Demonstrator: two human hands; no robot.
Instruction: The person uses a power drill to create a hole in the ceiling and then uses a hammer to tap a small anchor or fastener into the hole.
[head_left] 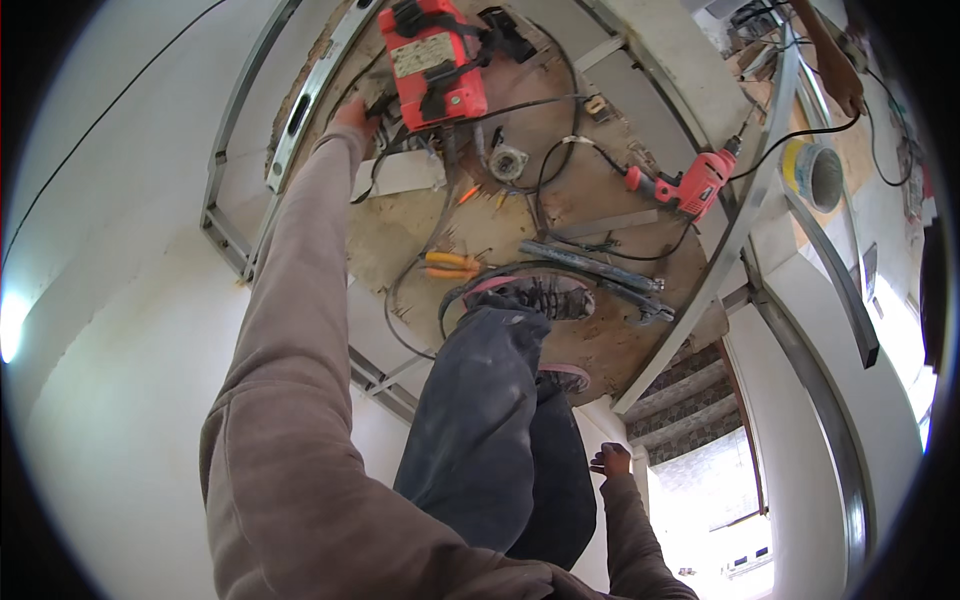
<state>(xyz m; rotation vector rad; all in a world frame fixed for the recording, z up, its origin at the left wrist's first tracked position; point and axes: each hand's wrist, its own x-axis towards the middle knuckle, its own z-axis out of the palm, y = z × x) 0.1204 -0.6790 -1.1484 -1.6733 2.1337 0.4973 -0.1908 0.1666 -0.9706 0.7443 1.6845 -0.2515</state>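
Platform (600, 350) crowded: red tool case (433, 62) at far edge, left hand (355, 113) just beside it. Cables (560, 150), pliers (452, 263), red drill (690, 185) and dark bars (600, 270) block the middle. Bare plywood shows left of the pliers. Right hand (612, 460) hangs in free air below.

Upper right of the frame, a red power drill (690, 185) lies on the plywood platform (590, 350), its black cable (800, 135) running off right. Yellow-handled pliers (450, 264) sit at centre, a dark metal bar (590, 266) just right of them. Far right, a yellow tape roll (812, 172). Lower right, brick steps (690, 400); metal framing (740, 230) crosses diagonally.
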